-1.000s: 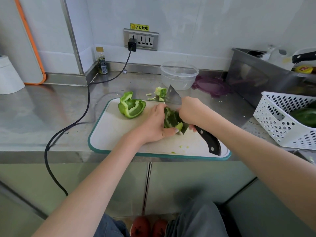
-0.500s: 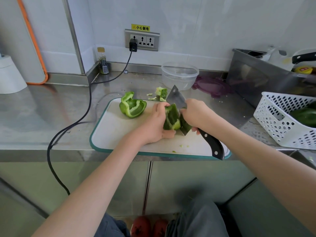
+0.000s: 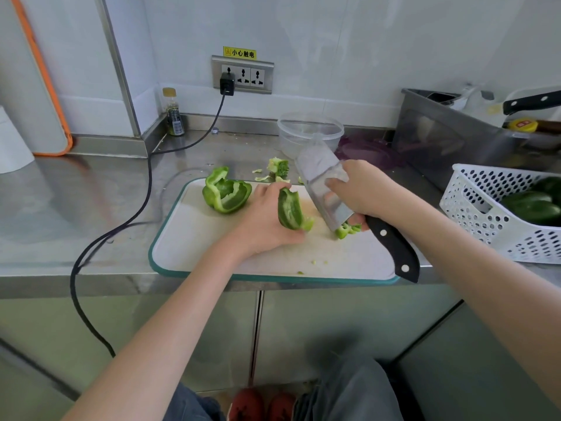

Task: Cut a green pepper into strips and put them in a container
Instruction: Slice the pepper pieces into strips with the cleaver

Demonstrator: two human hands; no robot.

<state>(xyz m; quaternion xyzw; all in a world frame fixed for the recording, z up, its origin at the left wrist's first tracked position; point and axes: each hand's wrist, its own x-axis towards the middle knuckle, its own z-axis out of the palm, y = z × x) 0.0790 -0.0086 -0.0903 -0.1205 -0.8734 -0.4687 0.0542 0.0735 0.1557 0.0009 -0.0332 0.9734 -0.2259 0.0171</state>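
While the left hand (image 3: 267,220) is gripping a curved green pepper piece (image 3: 290,210) at frame centre, the right hand (image 3: 362,189) is clasping a black-handled steel cleaver (image 3: 324,189); the yellow wall label (image 3: 239,53) is reading "小心触电".

Pepper piece (image 3: 290,210) held upright on board; clear container (image 3: 309,133) behind

Board (image 3: 212,256) lay at counter (image 3: 76,202) front edge. Pepper half (image 3: 226,192) sat on board's far left. Left hand (image 3: 267,220) held pepper piece (image 3: 290,209) over board centre. Right hand (image 3: 364,189) held knife (image 3: 324,186) just right of it, small piece (image 3: 346,230) under blade. Core (image 3: 278,168) lay behind board. Container (image 3: 309,133) stood behind core, near wall. Basket (image 3: 473,214) sat right of board, peppers (image 3: 534,205) inside. Bottle (image 3: 173,112) stood far left, by wall.
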